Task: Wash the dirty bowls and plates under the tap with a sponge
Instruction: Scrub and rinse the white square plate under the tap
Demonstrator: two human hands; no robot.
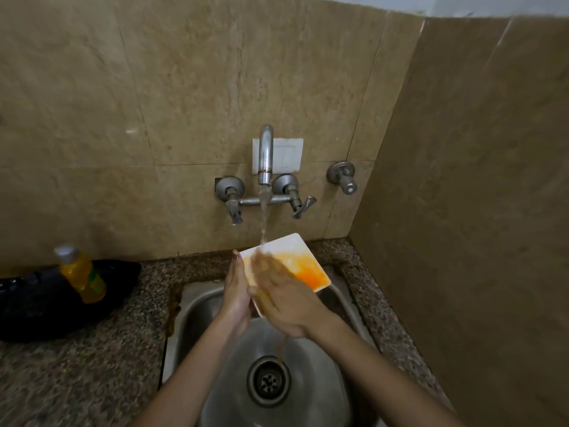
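**Item:** square white plate (303, 266), orange residue thick across its right half.

**Location:** held above the sink (197, 306), tilted with its far edge raised toward the wall. It sits under the tap (265, 155). The water stream (264, 217) lands on the far-left corner. Tinted water trails off the near edge toward the drain (268, 382).

**Left hand** (235, 291): at the plate's left edge, thumb upright along the rim. The other fingers are hidden behind the plate. Judged to be gripping it and bearing its weight.

**Right hand** (283, 300): laid on the plate's upper face, fingers (263, 266) straight and close together, pressed flat on the left part. The hand is blurred. No sponge shows, and whether anything lies under the palm cannot be told.

**Governing relation:** the heaviest residue lies just right of the right fingertips, toward the plate's right corner. The right hand is the nearer one, so a rightward stroke across the face would reach it. Being square, the plate has no long axis.

**Also present:** a yellow bottle (81, 274) and a black item (37, 309) on the speckled worktop (77, 380), well left of the sink.
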